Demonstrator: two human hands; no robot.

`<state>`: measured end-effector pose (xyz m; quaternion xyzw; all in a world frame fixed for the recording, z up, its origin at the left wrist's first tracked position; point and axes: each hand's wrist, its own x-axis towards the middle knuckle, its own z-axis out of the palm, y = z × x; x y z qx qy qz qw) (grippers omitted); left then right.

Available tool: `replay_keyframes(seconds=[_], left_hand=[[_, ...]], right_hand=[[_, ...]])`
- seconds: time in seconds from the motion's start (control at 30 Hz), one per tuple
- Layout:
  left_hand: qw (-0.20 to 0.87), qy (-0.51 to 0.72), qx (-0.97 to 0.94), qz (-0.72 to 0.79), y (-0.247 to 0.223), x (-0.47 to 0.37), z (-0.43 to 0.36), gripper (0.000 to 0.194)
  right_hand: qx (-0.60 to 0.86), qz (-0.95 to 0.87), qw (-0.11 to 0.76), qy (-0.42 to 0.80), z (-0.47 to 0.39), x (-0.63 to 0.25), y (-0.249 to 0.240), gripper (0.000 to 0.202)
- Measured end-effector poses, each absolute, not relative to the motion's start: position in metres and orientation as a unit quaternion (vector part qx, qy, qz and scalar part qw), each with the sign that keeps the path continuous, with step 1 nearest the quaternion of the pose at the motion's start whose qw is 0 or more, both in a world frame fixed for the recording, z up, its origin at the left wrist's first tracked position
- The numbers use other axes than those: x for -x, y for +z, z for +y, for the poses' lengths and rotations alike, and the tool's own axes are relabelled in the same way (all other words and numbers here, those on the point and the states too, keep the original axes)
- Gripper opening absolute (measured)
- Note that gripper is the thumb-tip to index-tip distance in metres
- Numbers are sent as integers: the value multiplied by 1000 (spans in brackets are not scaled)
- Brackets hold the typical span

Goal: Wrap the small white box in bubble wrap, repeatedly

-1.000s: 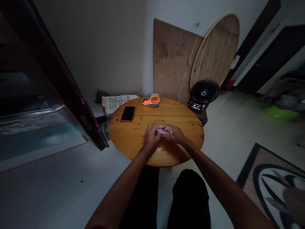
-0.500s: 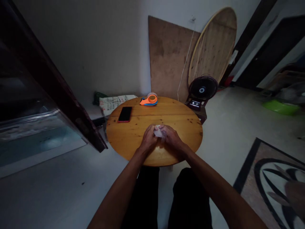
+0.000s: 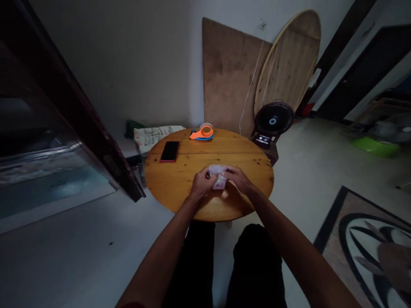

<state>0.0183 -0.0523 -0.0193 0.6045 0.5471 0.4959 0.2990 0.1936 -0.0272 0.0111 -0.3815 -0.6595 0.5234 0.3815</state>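
Observation:
Between my hands, above the near half of the round wooden table (image 3: 180,184), is a small whitish-pink packet (image 3: 219,185) with a thin wrapping that looks like plastic. My left hand (image 3: 202,183) grips its left side, the thumb lying across the front. On the right side, my right hand (image 3: 238,178) pinches the upper edge with thumb and fingers. Reddish marks show on the packet's lower face; what they are is too blurred to tell. Farther back on the table stand an orange and blue tape dispenser (image 3: 202,132) and a black phone with a red edge (image 3: 169,152).
A black round fan (image 3: 274,119) stands behind the table's right edge. A brown board (image 3: 231,72) and a round wooden tabletop (image 3: 290,64) lean on the wall. To the left is a dark-framed glass cabinet (image 3: 64,179). Printed sacking (image 3: 154,136) lies behind the table.
The packet has turned or unfolded between my hands, so more of its face and the reddish marks now show. My hands have moved slightly apart. The phone and tape dispenser stay on the table.

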Motion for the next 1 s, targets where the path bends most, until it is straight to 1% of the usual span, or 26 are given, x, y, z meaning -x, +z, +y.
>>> replay_keyframes(seconds=[0.1,0.2,0.23,0.3,0.37,0.43,0.5,0.63,0.77,1.0], left_hand=[[273,499,-588,575,-19,-17,-54,18],[214,494,-592,600,-17,-16,-55,21],[210,501,-593,594,-17,-16,-54,23],[257,527,-595,549,-17,-16,-52,25],[363,543,-586,479,-18,-16,-49,28],[469,544,-556,418,-19,-17,-46,37],[535,545,-518,386,-20,-17,-44,44],[573,568,-465,363,-23,-16,-44,44],[597,560,-444,364,-23,-15,-45,45],[585,554,-462,370,-25,-13,-44,44]], right_hand=[[350,-665,362,552,-40,-193,8,40],[377,-675,375,512,-43,-190,1,39],[386,-673,382,502,-43,-189,-1,37],[392,-664,394,500,-40,-187,-3,37],[388,-656,400,509,-38,-186,-3,40],[386,-658,396,511,-38,-186,-2,42],[389,-664,388,507,-39,-187,-1,43],[388,-664,393,504,-39,-188,-3,43],[380,-674,402,489,-39,-187,-6,43],[392,-715,402,417,-38,-185,-16,48]])
